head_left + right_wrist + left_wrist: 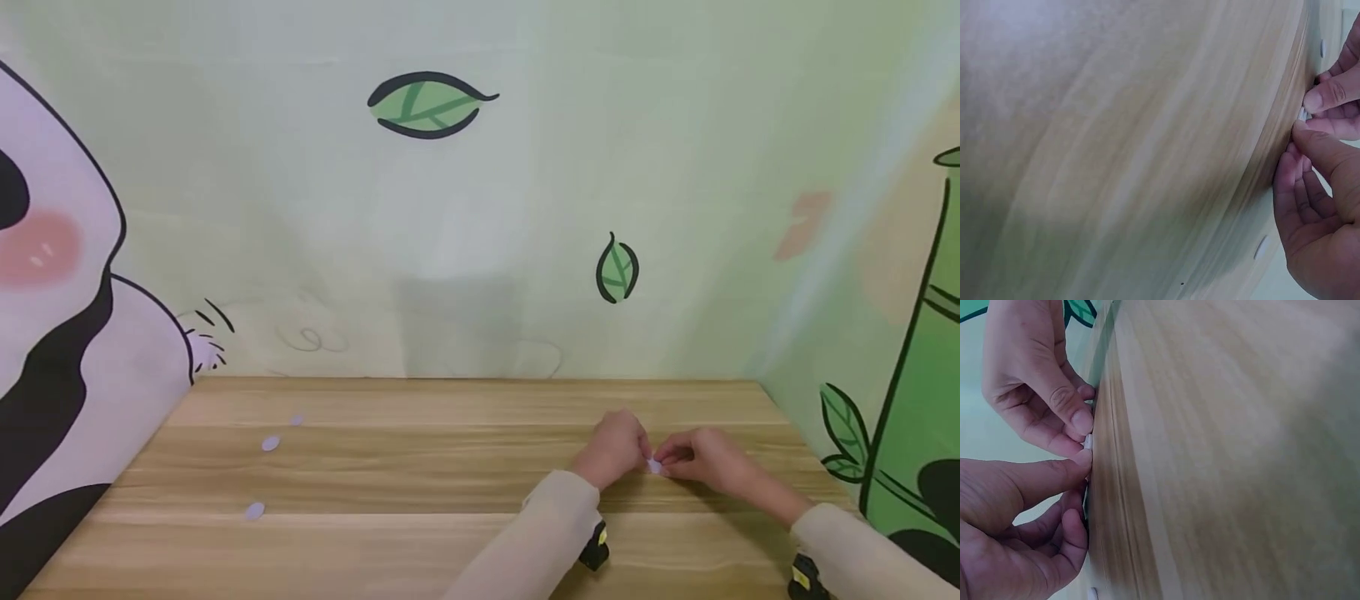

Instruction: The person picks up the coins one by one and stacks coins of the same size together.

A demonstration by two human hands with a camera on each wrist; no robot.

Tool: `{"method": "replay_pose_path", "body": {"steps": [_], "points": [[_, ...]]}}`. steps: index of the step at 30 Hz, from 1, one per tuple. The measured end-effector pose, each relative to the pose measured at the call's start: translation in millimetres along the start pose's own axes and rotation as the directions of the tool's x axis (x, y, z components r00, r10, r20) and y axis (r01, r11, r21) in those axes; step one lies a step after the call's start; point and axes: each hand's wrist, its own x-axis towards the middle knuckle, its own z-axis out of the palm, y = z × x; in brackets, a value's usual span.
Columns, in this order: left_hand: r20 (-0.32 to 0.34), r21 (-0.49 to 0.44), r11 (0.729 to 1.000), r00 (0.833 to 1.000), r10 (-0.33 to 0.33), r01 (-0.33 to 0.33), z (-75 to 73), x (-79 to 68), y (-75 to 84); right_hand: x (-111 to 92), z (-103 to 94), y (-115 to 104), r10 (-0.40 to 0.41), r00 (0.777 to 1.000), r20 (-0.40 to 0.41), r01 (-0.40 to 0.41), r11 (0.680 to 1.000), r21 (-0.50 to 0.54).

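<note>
Between the two hands is a small pale, round disc (655, 467), held just over the wooden table; what it is made of cannot be told. My left hand (617, 448) pinches its left edge between thumb and fingers. From the other side, my right hand (708, 458) pinches it too. In the left wrist view the disc (1089, 442) appears as a thin white sliver between the thumb tips, mostly covered. The right wrist view has my right hand (1329, 206) below my left hand (1342, 94), fingertips nearly meeting at the disc.
Further left on the table (420, 483) lie three similar discs: a far one (297, 420), a middle one (270, 443) and a near one (255, 511). Behind the table hangs a printed backdrop (525, 208) with leaves and a panda.
</note>
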Motion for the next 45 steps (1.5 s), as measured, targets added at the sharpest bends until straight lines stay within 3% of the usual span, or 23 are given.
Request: {"method": "replay_pose_path", "body": {"steps": [6,12,17,25,32,39,45], "points": [[-0.011,0.005,1.0,1.0,0.013,-0.013,1.6,-7.0,-1.9,-1,3.7,-3,0.029,0.999,0.022,-0.03,0.999,0.032],[-0.021,0.041,0.999,0.999,-0.026,0.027,-2.9,-14.1,-0.6,-1,5.1,-8,0.064,0.997,0.038,-0.066,0.997,0.05],[-0.007,-0.009,0.998,0.998,-0.056,0.056,-2.8,-18.3,-0.5,-3,6.0,-10,0.046,0.999,0.028,-0.046,0.999,0.013],[0.015,-0.012,0.998,0.998,0.067,-0.067,-4.5,-27.8,-10.7,-2,12.4,-21,0.036,0.998,0.053,-0.038,0.999,0.025],[0.042,-0.037,0.996,0.996,0.077,-0.076,-15.0,-32.8,-21.2,7,17.8,-35,0.021,0.998,0.057,-0.02,1.0,-0.022],[0.063,-0.107,0.988,0.991,0.122,-0.115,-22.1,-33.7,-35.7,15,21.7,-45,0.072,0.994,0.077,-0.065,0.993,-0.095],[0.079,-0.118,0.984,0.987,0.143,-0.133,-26.5,-35.5,-48.8,21,28.8,-52,0.046,0.997,0.063,-0.039,0.993,-0.108]]}}
